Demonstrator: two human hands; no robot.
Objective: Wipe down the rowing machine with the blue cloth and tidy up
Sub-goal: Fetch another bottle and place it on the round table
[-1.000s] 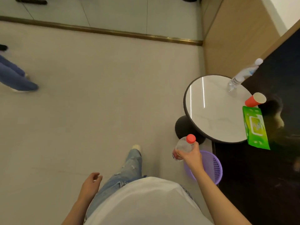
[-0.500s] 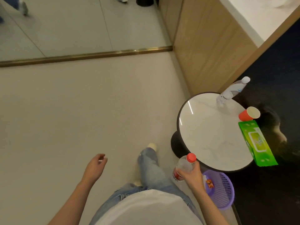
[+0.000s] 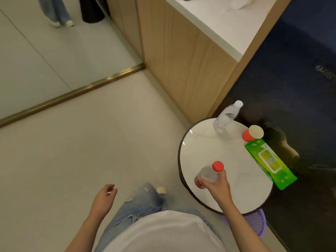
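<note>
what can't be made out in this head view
Rowing machine and blue cloth: outside the head view.
Purple basket: mostly hidden under the round table; contents unseen.
Red-capped bottle: lower body covered by the right hand.
Green wipes pack: print too blurred to read.
Things on the counter: cut off by the top edge.

You can't read any text here: the print on the green wet-wipes pack (image 3: 270,164) and the clear water bottle (image 3: 225,116) label is blurred.
</note>
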